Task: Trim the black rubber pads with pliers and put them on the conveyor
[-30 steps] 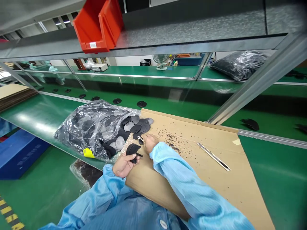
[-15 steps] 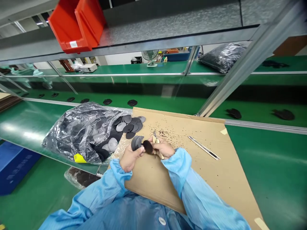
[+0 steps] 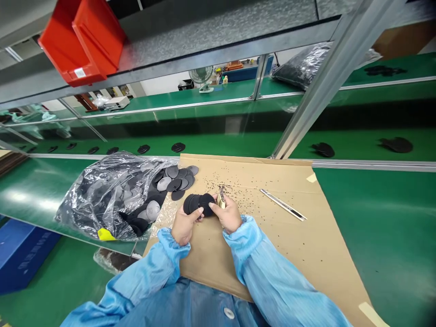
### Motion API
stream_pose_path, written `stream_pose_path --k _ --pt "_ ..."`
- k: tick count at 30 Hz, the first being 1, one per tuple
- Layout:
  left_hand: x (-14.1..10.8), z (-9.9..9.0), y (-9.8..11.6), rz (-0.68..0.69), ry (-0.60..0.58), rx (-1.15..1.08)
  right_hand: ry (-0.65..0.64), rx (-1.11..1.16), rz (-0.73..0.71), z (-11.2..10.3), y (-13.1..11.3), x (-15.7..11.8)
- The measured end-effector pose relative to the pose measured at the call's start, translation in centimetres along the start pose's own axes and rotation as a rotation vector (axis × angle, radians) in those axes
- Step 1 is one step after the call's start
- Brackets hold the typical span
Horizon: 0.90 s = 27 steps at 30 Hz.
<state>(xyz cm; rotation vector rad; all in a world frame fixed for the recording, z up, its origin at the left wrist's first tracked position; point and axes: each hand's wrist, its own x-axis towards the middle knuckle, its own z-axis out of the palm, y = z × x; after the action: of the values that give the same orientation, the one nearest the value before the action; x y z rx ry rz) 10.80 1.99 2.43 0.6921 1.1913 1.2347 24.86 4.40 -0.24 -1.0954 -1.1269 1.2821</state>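
Observation:
My left hand (image 3: 184,226) is closed around a fanned stack of thin black discs (image 3: 191,204), with the thumb on top. One round black disc (image 3: 206,204) at the stack's right end sits between both hands. The thumb of my right hand (image 3: 229,217) presses on that disc's right edge. Also tucked in my right hand is a pair of small nippers (image 3: 222,200) with cream-coloured handles, jaws pointing away from me. Its handles are partly hidden by the fingers. Black crumbs (image 3: 235,188) lie scattered on the cardboard sheet (image 3: 272,254) beyond my hands.
Left of my hands, a clear plastic bag (image 3: 102,195) of black and grey discs spills loose discs (image 3: 173,184) onto the cardboard. A slim utility knife (image 3: 283,205) lies to the right. Behind run a green belt (image 3: 218,143) with black pieces, a metal post (image 3: 306,91) and a red bin (image 3: 85,45).
The held discs have turned and now look darker and lie more in line. My right thumb has come onto the end disc, and the nippers have shifted in my right hand. The view has tilted.

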Motion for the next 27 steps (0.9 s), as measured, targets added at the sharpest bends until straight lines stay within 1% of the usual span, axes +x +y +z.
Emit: stream_pose_path --k 3,8,12,15,18,23,27 --pt "-0.06 0.15 -0.04 0.014 -0.038 0.014 0.014 -0.009 0.004 -0.01 -0.14 -0.08" --pt "-0.32 0.43 0.25 -0.017 -0.097 0.006 0.017 -0.016 -0.007 0.08 -0.3 -0.31" --pt "-0.21 0.09 0.3 -0.016 -0.126 0.034 -0.006 -0.099 -0.038 0.21 -0.35 -0.56" --pt "-0.03 -0.23 0.26 -0.005 -0.109 0.1 0.005 -0.147 -0.061 0.32 -0.31 -0.72" --pt "-0.05 -0.22 0.29 0.008 -0.079 0.143 0.019 -0.133 -0.059 0.35 -0.35 -0.73" --pt "-0.32 0.13 0.4 0.042 -0.14 0.062 -0.019 -0.128 -0.046 0.21 -0.6 -0.59" --pt "-0.33 0.21 0.35 0.032 -0.128 0.018 -0.027 -0.134 -0.044 0.15 -0.5 -0.53"
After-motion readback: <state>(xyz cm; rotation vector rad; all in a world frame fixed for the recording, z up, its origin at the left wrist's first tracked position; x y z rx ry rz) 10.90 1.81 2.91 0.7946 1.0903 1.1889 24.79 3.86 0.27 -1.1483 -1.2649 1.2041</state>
